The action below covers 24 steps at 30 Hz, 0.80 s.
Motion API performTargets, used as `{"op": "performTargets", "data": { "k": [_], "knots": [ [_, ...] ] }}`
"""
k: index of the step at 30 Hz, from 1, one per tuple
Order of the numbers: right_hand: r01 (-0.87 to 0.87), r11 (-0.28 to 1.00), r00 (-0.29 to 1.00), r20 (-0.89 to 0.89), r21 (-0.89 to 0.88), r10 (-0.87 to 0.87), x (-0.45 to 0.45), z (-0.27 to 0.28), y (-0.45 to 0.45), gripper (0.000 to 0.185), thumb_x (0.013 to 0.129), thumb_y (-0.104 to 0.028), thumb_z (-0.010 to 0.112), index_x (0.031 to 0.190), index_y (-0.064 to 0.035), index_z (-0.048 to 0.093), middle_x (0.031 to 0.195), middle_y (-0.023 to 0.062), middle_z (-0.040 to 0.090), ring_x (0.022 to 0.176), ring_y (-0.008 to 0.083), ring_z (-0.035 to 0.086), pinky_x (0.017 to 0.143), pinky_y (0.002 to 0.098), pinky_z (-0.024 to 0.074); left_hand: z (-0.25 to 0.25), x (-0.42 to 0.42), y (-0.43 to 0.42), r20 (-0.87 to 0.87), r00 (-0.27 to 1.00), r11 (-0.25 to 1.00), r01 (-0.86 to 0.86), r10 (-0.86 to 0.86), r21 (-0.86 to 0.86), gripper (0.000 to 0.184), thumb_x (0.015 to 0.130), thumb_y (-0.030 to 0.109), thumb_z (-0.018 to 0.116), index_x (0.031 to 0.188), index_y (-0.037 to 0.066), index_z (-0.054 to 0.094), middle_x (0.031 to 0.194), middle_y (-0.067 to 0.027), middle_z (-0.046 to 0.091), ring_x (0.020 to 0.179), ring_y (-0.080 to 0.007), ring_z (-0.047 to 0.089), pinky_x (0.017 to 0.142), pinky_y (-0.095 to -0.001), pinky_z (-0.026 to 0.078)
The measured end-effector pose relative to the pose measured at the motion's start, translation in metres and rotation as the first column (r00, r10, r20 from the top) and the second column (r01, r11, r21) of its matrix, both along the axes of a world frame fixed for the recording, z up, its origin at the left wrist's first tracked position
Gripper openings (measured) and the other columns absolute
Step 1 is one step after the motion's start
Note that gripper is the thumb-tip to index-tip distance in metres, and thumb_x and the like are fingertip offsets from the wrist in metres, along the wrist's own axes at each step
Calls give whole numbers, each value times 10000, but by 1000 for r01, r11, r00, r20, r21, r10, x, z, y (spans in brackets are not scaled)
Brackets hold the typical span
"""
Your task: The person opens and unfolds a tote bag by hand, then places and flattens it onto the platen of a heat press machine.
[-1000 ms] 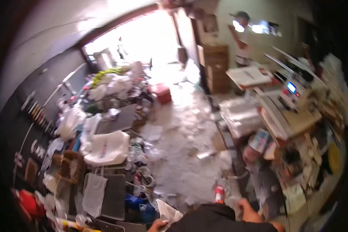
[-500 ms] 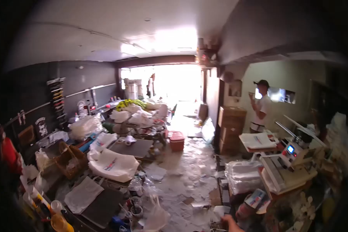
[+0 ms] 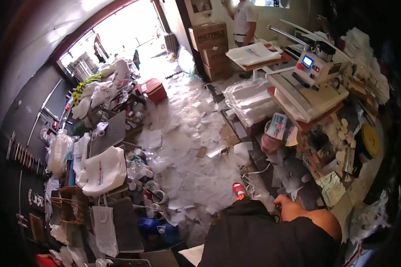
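My right hand (image 3: 280, 201) is low in the view, right beside my dark clothing (image 3: 249, 231); its fingers are curled, and whatever they may hold is hidden. My left hand is out of sight. A piece of white material (image 3: 193, 255) shows at the bottom edge, partly covered by my clothing. Beyond my right hand, a white cable (image 3: 260, 171) lies near the paper-strewn floor (image 3: 187, 129). One red shoe (image 3: 238, 188) shows past my clothing.
A heat press (image 3: 314, 71) stands at upper right near a white printed bag (image 3: 254, 53). Another person (image 3: 245, 20) stands by cardboard boxes (image 3: 209, 38). At left, printed bags (image 3: 104, 171) lie on boards near a wicker basket (image 3: 71, 204). A red bin (image 3: 154, 91) stands farther off.
The view has tilted back down after rising, and more of my clothing and right arm shows. My left hand, visible with white material a second ago, is now out of sight.
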State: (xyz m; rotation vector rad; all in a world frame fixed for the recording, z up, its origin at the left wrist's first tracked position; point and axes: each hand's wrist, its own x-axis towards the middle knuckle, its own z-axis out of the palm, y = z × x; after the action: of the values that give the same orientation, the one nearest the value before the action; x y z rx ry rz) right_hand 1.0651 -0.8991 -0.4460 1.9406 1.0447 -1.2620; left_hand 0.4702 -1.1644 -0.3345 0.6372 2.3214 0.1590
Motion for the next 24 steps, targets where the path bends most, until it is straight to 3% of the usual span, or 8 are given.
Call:
{"op": "performTargets", "data": {
  "k": [9,10,12,13,14,16,20,24],
  "knots": [
    [-294,879,912,-165,376,375,-111,96,138,223,639,-200,636,754,-22,704,861,224,668,794,310,664,765,384,521,-28,-21,25,-67,998,991,-5,-4,-132,588,788,315,552,1338,114,496,1289,-224,537,1262,-366,449,1055,-381,356],
    [-166,784,913,-208,599,352,-133,115,146,244,718,-221,573,761,-12,691,702,162,660,603,249,662,540,405,513,-36,-23,44,-55,997,990,43,-51,-136,590,791,316,548,1343,117,493,1293,-224,535,1267,-366,445,1058,-380,353],
    [-165,641,850,-222,750,478,-173,119,168,313,771,-329,580,783,-38,695,666,133,646,570,238,628,547,386,508,-50,-42,98,-153,889,902,423,-431,-83,463,834,280,518,1239,59,550,1206,-191,594,1150,-339,528,990,-391,404],
    [-48,742,853,-360,669,379,-192,139,170,355,781,-391,589,849,-59,697,720,117,659,613,235,635,563,388,512,-57,-58,129,-322,687,741,667,-651,-78,373,875,244,490,1129,-2,610,1113,-158,655,1029,-312,616,918,-404,459],
    [66,821,835,-483,567,266,-210,162,174,406,792,-452,598,916,-80,699,774,101,672,657,233,642,578,390,515,-15,-45,142,-212,872,812,488,-441,319,341,867,216,538,1117,-4,608,1071,-126,653,977,-270,610,873,-370,462],
    [278,900,697,-715,337,52,-234,195,175,634,819,-595,553,1151,-57,613,1003,153,651,871,270,630,789,420,493,211,41,190,302,906,454,-145,-297,879,296,850,162,632,1092,-7,604,985,-61,648,873,-187,598,785,-303,470],
    [518,819,104,-932,-247,-347,-273,296,148,861,810,-699,511,1362,-51,387,1311,131,487,1059,332,558,911,470,437,311,58,177,472,851,426,-348,-230,835,354,869,203,659,1113,-39,576,989,-104,647,857,-210,616,748,-318,497],
    [301,879,-47,-926,-371,-375,-313,355,109,804,808,-717,502,1298,-81,458,1228,112,556,1027,290,583,876,460,459,355,88,149,509,849,402,-421,-139,813,459,888,312,649,1145,-54,548,1007,-148,640,853,-247,642,704,-351,545]
  ]
}}
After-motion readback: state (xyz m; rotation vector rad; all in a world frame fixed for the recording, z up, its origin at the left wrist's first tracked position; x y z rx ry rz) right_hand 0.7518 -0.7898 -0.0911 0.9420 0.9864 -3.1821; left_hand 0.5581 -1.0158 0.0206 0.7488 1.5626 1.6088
